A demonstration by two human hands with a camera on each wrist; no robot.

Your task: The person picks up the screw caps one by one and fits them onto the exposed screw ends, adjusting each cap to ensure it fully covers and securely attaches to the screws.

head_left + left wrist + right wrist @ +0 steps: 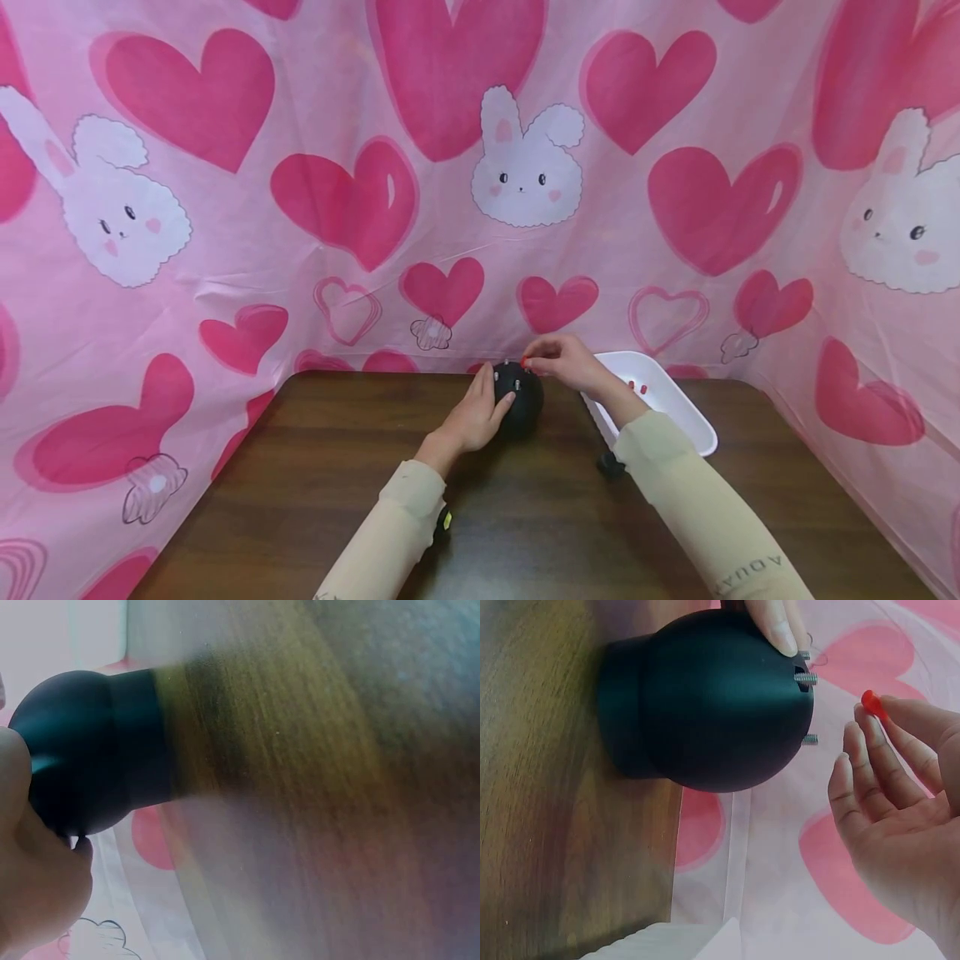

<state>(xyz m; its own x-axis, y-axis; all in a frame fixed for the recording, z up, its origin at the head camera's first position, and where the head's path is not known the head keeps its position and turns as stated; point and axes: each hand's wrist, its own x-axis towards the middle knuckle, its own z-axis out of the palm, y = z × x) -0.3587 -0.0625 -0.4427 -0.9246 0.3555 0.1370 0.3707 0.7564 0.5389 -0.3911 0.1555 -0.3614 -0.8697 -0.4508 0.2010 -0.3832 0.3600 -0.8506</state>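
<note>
A black rounded object (525, 408) with several metal studs on top stands on the table. My left hand (474, 417) grips its left side, the thumb on the near face; the left wrist view shows the hand (37, 862) against the black body (82, 750). At the upper right of it, my right hand (570, 365) pinches a small red piece (525, 362). In the right wrist view, the red piece (871, 703) is between thumb and finger of the right hand (900, 810), apart from the threaded studs (807, 678) of the black object (720, 705).
A white tray (693, 421) with a few small red pieces (643, 389) lies right of the black object, partly behind the right forearm. A small dark item (610, 465) is at the tray's near left edge. Pink heart-patterned cloth (525, 250) hangs behind the wooden table (525, 517).
</note>
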